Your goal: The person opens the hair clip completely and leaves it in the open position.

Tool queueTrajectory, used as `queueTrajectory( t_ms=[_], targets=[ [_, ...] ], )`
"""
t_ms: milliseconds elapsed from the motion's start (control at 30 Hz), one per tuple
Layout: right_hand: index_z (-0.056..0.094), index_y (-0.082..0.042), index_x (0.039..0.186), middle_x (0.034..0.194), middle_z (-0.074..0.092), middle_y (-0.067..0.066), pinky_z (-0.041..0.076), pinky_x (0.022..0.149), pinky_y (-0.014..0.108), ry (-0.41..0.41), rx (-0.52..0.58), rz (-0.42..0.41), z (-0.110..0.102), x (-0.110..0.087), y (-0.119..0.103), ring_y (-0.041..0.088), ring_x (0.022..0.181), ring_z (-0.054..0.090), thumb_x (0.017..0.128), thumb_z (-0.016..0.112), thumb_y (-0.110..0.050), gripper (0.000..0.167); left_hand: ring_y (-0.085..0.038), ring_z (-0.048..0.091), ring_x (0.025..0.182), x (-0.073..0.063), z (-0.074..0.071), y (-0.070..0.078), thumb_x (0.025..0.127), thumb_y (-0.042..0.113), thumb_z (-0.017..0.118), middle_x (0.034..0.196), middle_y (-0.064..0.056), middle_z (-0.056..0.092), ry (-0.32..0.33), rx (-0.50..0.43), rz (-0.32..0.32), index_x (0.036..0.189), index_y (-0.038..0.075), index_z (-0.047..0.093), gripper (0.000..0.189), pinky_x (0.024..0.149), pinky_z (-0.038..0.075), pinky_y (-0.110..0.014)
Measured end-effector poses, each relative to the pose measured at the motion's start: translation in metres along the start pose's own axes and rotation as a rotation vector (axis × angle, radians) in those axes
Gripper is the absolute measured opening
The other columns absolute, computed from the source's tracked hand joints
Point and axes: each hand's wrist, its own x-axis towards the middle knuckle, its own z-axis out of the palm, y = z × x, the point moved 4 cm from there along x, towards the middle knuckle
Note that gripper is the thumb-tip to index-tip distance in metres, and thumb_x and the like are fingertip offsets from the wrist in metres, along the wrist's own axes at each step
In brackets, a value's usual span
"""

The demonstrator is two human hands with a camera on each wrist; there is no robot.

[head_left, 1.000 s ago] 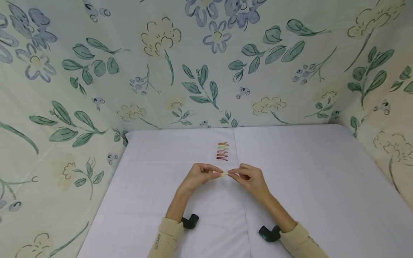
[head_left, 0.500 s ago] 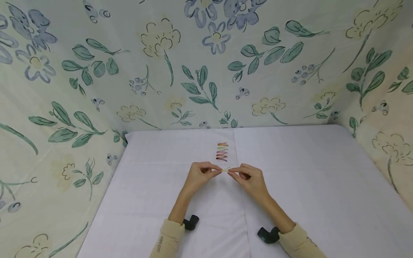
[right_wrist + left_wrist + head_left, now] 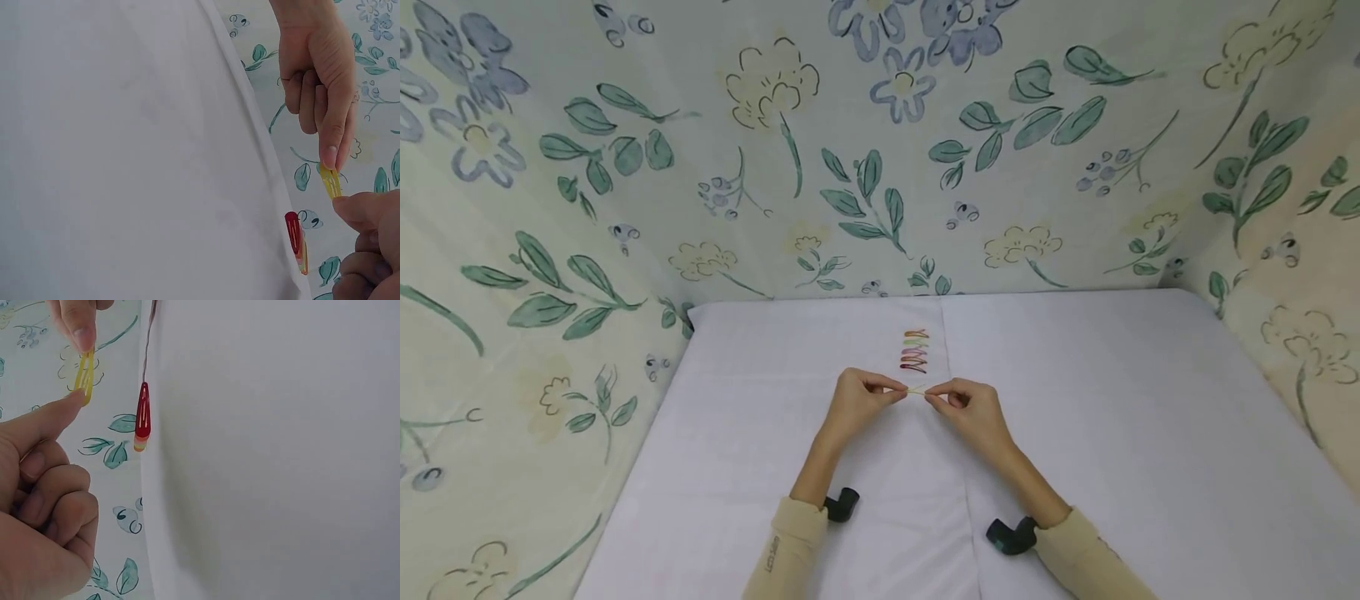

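Note:
A yellow snap hair clip (image 3: pixel 87 378) is stretched between my two hands, above the white table. My left hand (image 3: pixel 861 404) pinches one end between thumb and index finger, its other fingers curled in. At the opposite end, the thumb and index finger of my right hand (image 3: pixel 976 415) pinch the clip. Slits between the clip's arms show in the left wrist view, and in the head view two thin arms spread apart. Just beyond the hands lies a column of several snap clips (image 3: pixel 914 352), in orange, green, pink, brown and dark red; the dark red clip (image 3: pixel 292 232) is nearest.
The table wears a white cloth (image 3: pixel 1075 400) with a seam running front to back beside the clip column. Behind and at the sides hangs a floral curtain (image 3: pixel 880 150). Black wrist devices (image 3: pixel 1011 536) sit by both beige cuffs.
Both hands have shifted slightly forward and left, with the yellow clip between them. The clip has turned from its flat face to its edge in the head view. The clip column is unchanged.

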Motion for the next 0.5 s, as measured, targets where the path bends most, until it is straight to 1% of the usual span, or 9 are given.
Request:
queueTrajectory(
  t_ms=[67,133,233,300,367,500],
  targets=[
    [0.083,-0.010,0.089,0.057,0.040,-0.005,0.030,0.052,0.020,-0.003,-0.029,0.059,0.003,0.007,0.003,0.002,0.052,0.033,0.086,0.085,-0.012,0.005,-0.007,0.034,0.051,0.008,0.000,-0.001,0.084,0.013,0.087,0.051,0.003,0.046,0.002,0.042,-0.023,0.086,0.009,0.085,0.005,0.050,0.028,-0.020],
    [0.084,-0.009,0.088,0.056,0.041,-0.004,0.030,0.052,0.021,-0.002,-0.058,0.114,0.005,0.014,0.008,0.003,0.052,0.034,0.086,0.085,-0.013,0.005,-0.008,0.034,0.051,0.017,0.001,-0.004,0.084,0.013,0.086,0.051,0.006,0.044,-0.001,0.081,-0.047,0.085,0.008,0.085,0.005,0.050,0.028,-0.021],
    [0.084,-0.008,0.087,0.055,0.043,-0.005,0.029,0.052,0.020,-0.012,-0.090,0.166,0.008,0.022,0.015,0.004,0.051,0.035,0.086,0.084,-0.013,0.004,-0.009,0.036,0.052,0.030,0.004,-0.009,0.083,0.012,0.087,0.051,0.006,0.044,-0.007,0.120,-0.085,0.084,0.008,0.085,0.004,0.050,0.029,-0.022],
    [0.084,-0.007,0.087,0.055,0.044,-0.006,0.028,0.052,0.020,-0.019,-0.094,0.187,0.010,0.026,0.021,0.004,0.052,0.036,0.086,0.084,-0.012,0.004,-0.009,0.037,0.054,0.036,0.005,-0.013,0.083,0.011,0.087,0.053,0.006,0.045,-0.012,0.139,-0.105,0.084,0.008,0.085,0.004,0.052,0.029,-0.022],
    [0.084,-0.007,0.087,0.054,0.045,-0.007,0.028,0.051,0.019,-0.033,-0.084,0.206,0.013,0.028,0.028,0.003,0.052,0.035,0.086,0.084,-0.012,0.005,-0.009,0.038,0.057,0.040,0.005,-0.016,0.083,0.011,0.087,0.056,0.006,0.045,-0.015,0.158,-0.123,0.084,0.008,0.085,0.004,0.053,0.030,-0.022],
    [0.084,-0.007,0.088,0.054,0.046,-0.010,0.028,0.051,0.019,-0.063,-0.069,0.229,0.019,0.033,0.036,0.001,0.052,0.036,0.086,0.084,-0.012,0.005,-0.010,0.041,0.063,0.045,0.003,-0.022,0.083,0.009,0.086,0.062,0.005,0.052,-0.019,0.182,-0.164,0.085,0.007,0.084,0.004,0.056,0.032,-0.022]
  ],
)
